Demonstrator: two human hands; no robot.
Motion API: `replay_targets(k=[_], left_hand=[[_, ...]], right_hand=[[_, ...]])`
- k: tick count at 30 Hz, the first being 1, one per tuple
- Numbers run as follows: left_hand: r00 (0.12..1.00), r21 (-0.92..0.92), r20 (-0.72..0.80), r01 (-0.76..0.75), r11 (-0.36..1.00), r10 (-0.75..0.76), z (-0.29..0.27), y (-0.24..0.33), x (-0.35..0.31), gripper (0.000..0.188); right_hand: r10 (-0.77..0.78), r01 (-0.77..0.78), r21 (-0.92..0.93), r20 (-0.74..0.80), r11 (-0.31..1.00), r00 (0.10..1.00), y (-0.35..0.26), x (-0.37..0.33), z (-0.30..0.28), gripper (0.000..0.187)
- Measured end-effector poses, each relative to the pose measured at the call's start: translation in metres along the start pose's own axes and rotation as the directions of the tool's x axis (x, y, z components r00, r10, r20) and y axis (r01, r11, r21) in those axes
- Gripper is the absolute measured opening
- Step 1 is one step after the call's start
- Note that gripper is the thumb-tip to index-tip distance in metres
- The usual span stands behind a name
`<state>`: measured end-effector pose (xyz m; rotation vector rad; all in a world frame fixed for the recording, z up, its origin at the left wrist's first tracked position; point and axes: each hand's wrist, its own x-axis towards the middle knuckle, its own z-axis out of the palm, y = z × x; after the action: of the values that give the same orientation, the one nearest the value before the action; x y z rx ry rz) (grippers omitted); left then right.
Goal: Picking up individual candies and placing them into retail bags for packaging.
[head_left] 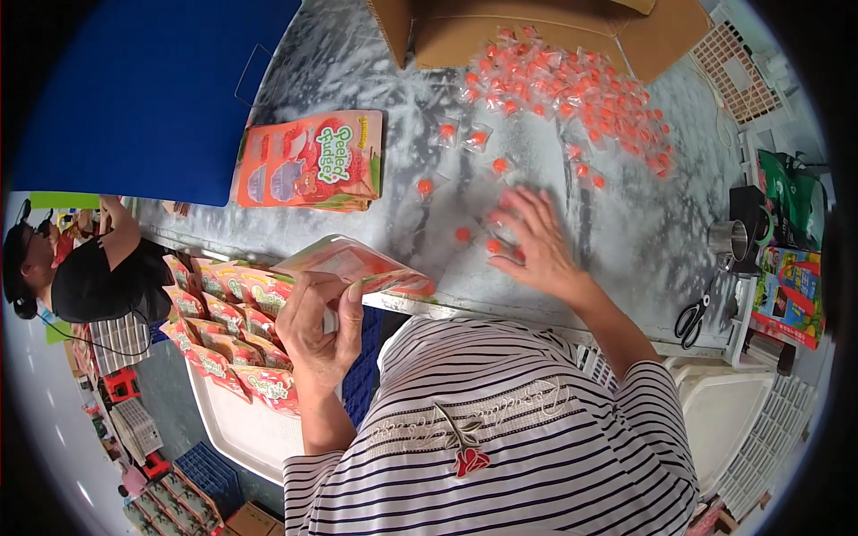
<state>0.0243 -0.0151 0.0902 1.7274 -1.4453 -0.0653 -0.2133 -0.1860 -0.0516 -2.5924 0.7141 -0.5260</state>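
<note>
My left hand (320, 329): thumb and fingers pinch a pouch (350, 261), sticking out ahead and right of the fingertips. My right hand (541, 246): fingers loosely spread, blurred, by loose red balls (462, 234) in clear wrappers; contact, can't tell. Ball pile (567, 85) ahead of those fingers. Pouch stack (313, 161) ahead of left fingers, puffed pouches (237, 326) left.

left hand (319, 329) pinching, right hand (542, 247) palm-down
</note>
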Motion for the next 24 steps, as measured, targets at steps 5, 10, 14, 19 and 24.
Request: replay_targets(k=[5,10,14,19,24], left_hand=[[1.000,-0.028,0.025,-0.018,0.999,0.019,0.003,-0.002,0.004,0.007],[0.999,-0.022,0.036,-0.012,1.000,0.012,0.006,0.000,0.004,0.006],[0.999,-0.019,0.049,0.002,1.000,-0.001,0.005,0.004,0.002,0.006],[0.999,0.007,0.041,0.015,1.000,-0.015,0.005,0.006,-0.002,0.007],[0.997,-0.058,0.079,-0.018,0.998,0.022,0.008,0.010,0.004,0.008]], right_hand=[[0.282,-0.273,0.102,-0.077,0.957,0.956,0.004,-0.025,-0.007,0.088],[0.318,-0.322,-0.061,-0.068,0.945,0.946,-0.021,-0.001,0.013,0.089],[0.310,-0.331,-0.092,-0.189,0.939,0.932,-0.032,0.020,0.038,0.074],[0.215,-0.234,-0.051,-0.244,0.971,0.946,-0.033,0.032,0.052,0.050],[0.098,-0.116,-0.067,-0.224,0.991,0.970,-0.023,0.016,0.049,0.029]])
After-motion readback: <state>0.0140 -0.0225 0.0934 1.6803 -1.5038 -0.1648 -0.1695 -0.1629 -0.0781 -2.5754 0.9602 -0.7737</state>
